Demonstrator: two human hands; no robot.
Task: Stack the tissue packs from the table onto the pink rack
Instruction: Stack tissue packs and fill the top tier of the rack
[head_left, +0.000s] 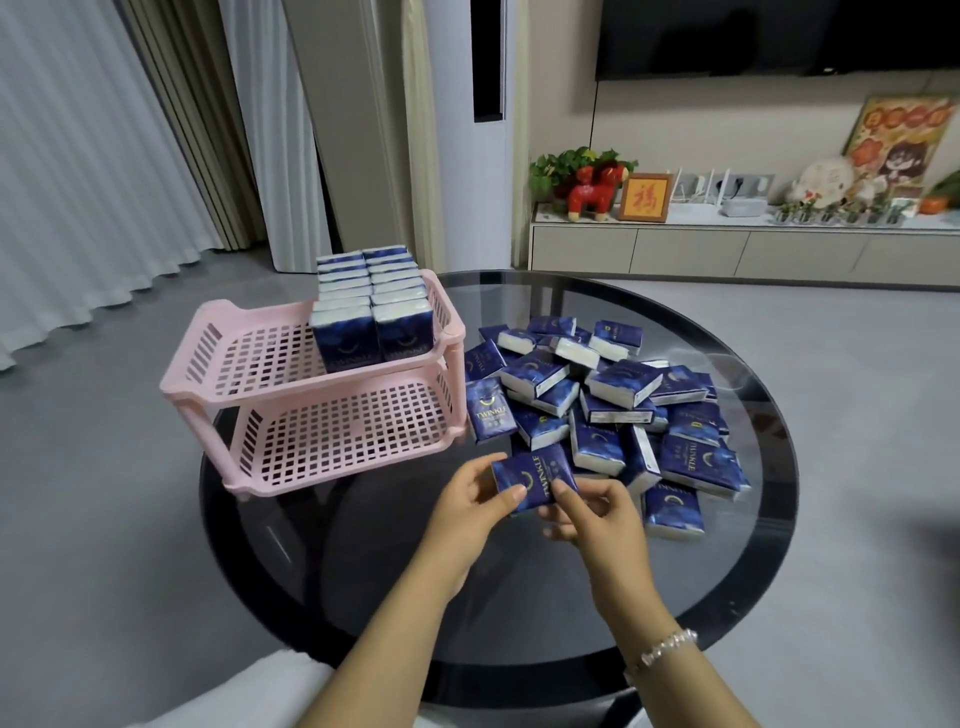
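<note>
A two-tier pink rack stands on the left part of a round dark glass table. Two rows of upright blue tissue packs fill the right side of its top tier; the lower tier shows nothing on it. A loose heap of blue tissue packs lies on the table to the right of the rack. In front of the heap, one blue pack is held between both hands: my left hand grips its left end, my right hand pinches its right end.
Grey floor surrounds the table. White and beige curtains hang at the left. A low cabinet with a red horse figure, a framed picture and plants runs along the far wall under a dark screen.
</note>
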